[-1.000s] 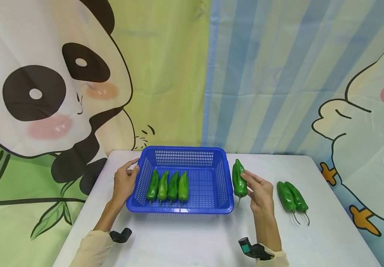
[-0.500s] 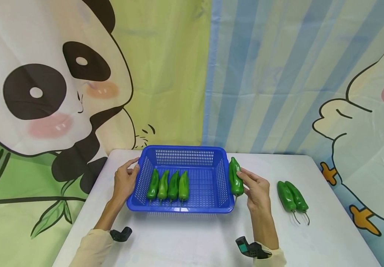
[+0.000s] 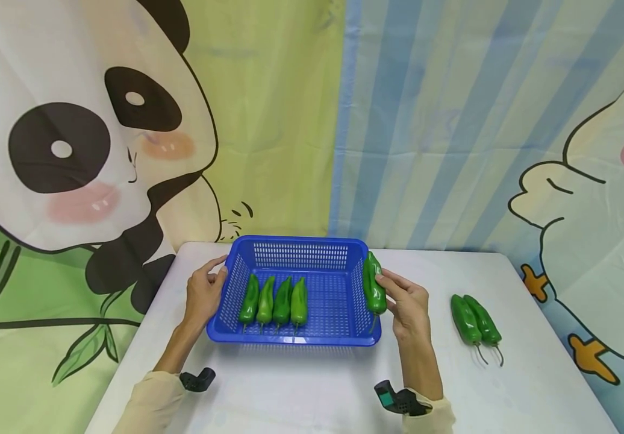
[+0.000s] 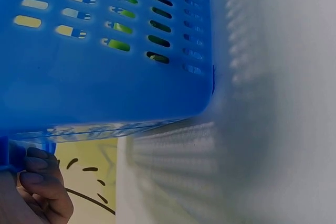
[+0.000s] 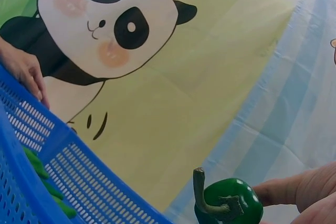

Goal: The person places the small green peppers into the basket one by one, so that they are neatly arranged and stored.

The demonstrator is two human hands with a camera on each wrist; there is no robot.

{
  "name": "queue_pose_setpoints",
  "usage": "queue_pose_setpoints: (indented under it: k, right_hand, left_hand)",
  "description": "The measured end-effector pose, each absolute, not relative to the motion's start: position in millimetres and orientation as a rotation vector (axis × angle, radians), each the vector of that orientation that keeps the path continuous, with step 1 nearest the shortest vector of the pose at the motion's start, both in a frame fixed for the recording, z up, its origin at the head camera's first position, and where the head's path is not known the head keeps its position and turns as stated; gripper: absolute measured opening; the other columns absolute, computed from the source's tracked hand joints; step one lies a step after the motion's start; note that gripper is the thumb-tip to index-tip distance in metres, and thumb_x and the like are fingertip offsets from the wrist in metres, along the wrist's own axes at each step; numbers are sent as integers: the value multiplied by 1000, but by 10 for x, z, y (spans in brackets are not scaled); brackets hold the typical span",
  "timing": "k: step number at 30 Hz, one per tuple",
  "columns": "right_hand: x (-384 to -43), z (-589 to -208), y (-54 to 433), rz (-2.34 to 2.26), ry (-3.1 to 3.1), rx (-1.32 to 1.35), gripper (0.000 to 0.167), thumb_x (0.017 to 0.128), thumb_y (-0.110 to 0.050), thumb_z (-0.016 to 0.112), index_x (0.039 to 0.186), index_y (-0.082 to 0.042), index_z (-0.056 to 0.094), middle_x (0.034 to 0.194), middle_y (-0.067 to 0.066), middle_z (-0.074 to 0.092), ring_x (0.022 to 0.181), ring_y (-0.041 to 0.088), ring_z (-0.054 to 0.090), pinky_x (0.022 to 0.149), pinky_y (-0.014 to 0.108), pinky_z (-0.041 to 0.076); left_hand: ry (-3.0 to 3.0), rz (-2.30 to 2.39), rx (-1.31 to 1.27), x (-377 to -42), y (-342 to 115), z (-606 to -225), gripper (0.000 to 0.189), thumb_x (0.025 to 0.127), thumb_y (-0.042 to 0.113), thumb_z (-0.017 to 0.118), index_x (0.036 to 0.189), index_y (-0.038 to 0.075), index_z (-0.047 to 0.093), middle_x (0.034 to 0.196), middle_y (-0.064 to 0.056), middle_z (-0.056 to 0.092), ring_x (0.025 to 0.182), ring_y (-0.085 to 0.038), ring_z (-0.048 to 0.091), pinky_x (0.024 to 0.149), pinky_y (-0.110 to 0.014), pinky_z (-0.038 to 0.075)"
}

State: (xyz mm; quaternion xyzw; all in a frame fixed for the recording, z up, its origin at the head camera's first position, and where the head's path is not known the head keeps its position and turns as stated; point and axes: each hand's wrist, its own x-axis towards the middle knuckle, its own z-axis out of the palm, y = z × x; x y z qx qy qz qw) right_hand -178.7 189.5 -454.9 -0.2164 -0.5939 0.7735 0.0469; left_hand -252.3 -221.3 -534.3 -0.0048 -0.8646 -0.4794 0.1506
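Note:
My right hand [image 3: 411, 306] pinches a green pepper [image 3: 373, 286] between thumb and fingers, its tip pointing away and its stem toward me. The pepper overlaps the right rim of a blue plastic basket [image 3: 344, 341] in the head view. In the right wrist view the stem end of this pepper [image 5: 233, 203] faces the camera. Inside the basket, several green peppers [image 3: 282, 302] lie side by side on the left half of its floor. At the left rim, my left hand [image 3: 203, 295] grips the basket edge, its fingers [image 4: 44, 182] curled there in the left wrist view.
Two more green peppers [image 3: 474, 319] lie side by side on the white table [image 3: 312, 392], right of my right hand. A printed curtain [image 3: 268, 120] with cartoon animals hangs behind the table. Each wrist wears a small black camera mount [image 3: 401, 399].
My right hand has moved left with the pepper, from beside the basket to over its right rim. The left hand has stayed at the left rim, and the peppers in the basket lie unchanged.

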Motion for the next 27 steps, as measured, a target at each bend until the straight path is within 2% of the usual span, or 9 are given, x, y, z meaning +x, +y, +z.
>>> queue_pose_setpoints:
  k: [10,20,27]
  right_hand:
    - [-1809,-4564,1795,2362,-1788,-634,48,97,-9,82,139,9,68,109,0,75,93,10,76,87,27,63]
    - [-1822,-4583,1693,2390,-1789,-618,46,97,-8,82,138,8,69,118,5,72,92,10,75,82,24,64]
    - [-1835,-4598,1656,2405,-1776,-642,47,97,-12,83,139,6,70,118,6,73,91,11,78,81,27,65]
  left_hand:
    - [-2497,-1369,-8,-2546,-2225,-5352,39,113,17,59,150,5,65,59,-4,61,50,-12,53,46,-25,35]
    - [-2498,-1383,1,-2544,-2224,-5361,40,113,19,59,150,6,65,59,-4,61,49,-11,53,46,-25,35]
    - [-2487,-1381,1,-2539,-2216,-5352,39,112,17,60,149,6,66,57,-4,60,48,-11,51,45,-25,33]
